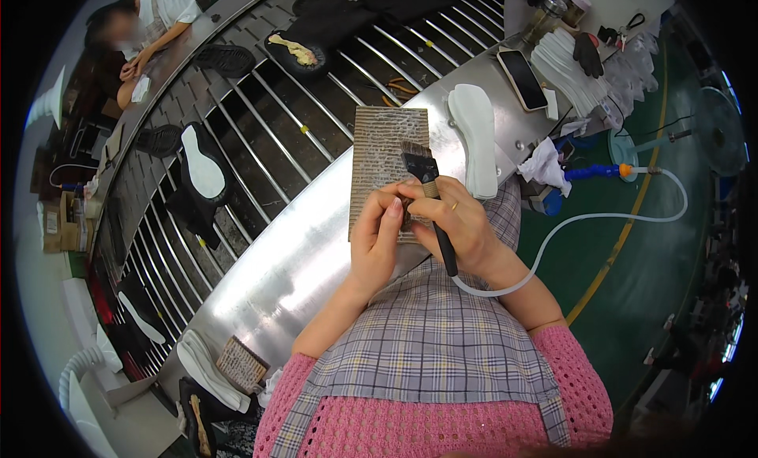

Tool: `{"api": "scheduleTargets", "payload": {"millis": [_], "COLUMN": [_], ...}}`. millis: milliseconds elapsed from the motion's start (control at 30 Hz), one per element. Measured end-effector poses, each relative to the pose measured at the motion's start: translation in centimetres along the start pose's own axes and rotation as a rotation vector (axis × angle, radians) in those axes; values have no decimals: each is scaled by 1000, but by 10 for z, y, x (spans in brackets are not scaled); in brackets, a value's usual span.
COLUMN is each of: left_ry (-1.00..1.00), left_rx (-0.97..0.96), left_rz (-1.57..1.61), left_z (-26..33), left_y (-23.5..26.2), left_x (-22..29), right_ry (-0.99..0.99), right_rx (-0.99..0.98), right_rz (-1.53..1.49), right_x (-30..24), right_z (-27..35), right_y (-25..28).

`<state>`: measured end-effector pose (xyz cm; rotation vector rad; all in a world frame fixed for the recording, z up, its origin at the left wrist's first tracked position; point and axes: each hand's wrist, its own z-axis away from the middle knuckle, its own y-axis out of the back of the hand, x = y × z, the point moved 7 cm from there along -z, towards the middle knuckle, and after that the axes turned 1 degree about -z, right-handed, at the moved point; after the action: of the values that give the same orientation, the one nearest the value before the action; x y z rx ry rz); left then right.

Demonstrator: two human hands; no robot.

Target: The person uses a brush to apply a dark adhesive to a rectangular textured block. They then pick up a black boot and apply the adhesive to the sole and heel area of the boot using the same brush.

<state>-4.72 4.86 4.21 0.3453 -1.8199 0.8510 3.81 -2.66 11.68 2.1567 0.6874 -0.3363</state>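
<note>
Your right hand (466, 225) grasps the brush (444, 241), bristles pointing away from you over the corrugated cardboard (379, 154), presumably so drips miss the metal surface (276, 264). Your left hand (373, 241) has its fingertips drawn together against the right's; whether they pinch anything cannot be told. White insoles (474, 134) lie just beside the cardboard, likely for easy reach. Beyond the surface's far edge, a dark shoe upper (224, 154) bearing a white sole-shaped piece (204, 162) rests on metal rollers (316, 142).

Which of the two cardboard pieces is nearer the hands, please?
The larger cardboard piece, beneath the brush; the smaller piece lies off at lower left.
</note>
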Motion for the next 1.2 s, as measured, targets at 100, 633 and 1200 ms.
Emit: {"api": "scheduleTargets", "payload": {"millis": [100, 633, 1200], "left_ry": [21, 180, 20], "left_rx": [-24, 85, 124], "left_rz": [69, 305, -85], "left_z": [-3, -7, -14], "left_y": [-2, -9, -9], "left_x": [-6, -38, -41], "right_ry": [-30, -143, -217], "right_rx": [3, -49, -58], "right_rz": [-29, -120, -196], "right_x": [6, 26, 35], "right_z": [3, 10, 11], "right_y": [1, 0, 6]}}
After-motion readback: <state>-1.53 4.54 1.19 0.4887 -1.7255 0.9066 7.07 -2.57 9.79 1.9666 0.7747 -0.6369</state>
